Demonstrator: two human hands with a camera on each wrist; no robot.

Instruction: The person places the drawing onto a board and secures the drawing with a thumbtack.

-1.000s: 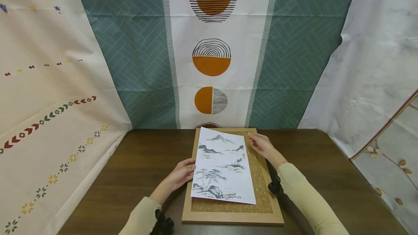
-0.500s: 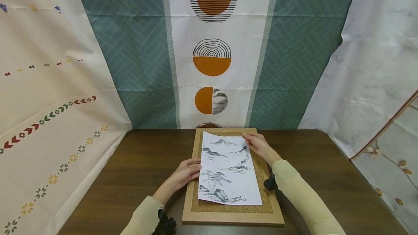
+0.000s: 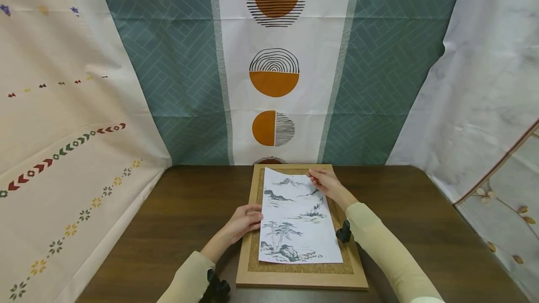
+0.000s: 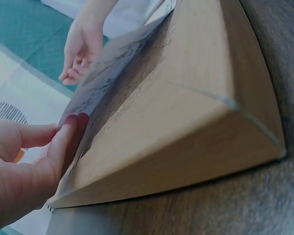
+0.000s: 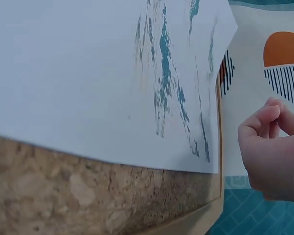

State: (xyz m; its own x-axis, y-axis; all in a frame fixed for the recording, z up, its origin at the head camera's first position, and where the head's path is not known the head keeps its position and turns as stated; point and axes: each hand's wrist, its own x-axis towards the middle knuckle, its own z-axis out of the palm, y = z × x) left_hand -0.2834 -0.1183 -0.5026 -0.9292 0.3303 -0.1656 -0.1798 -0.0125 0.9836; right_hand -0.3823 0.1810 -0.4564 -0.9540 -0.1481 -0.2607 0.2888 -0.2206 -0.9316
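Observation:
A white sheet of paper (image 3: 294,242) printed with an ink landscape lies tilted over a wood-framed cork board (image 3: 303,268). My left hand (image 3: 239,223) pinches the sheet's left edge at mid-height. In the left wrist view, fingers (image 4: 59,147) of that hand meet the paper (image 4: 95,81), and the sheet stands raised off the cork. Near the top right of the sheet is my right hand (image 3: 330,185). The right wrist view shows this hand (image 5: 274,152) curled, thumb and forefinger tips together, apart from the paper in that view. Nothing shows between those fingertips; anything small there is hidden.
The board lies on a dark brown wooden table (image 3: 185,209), its far side near the table's back edge. A patterned cloth (image 3: 273,36) hangs behind. Other cloths (image 3: 84,153) hang at the sides. Black wrist straps (image 3: 343,232) sit on both arms.
The sheet has shifted right and straightened over the board, my left hand moving along with it. My right hand has moved left, from the board's far right corner toward the sheet's upper edge.

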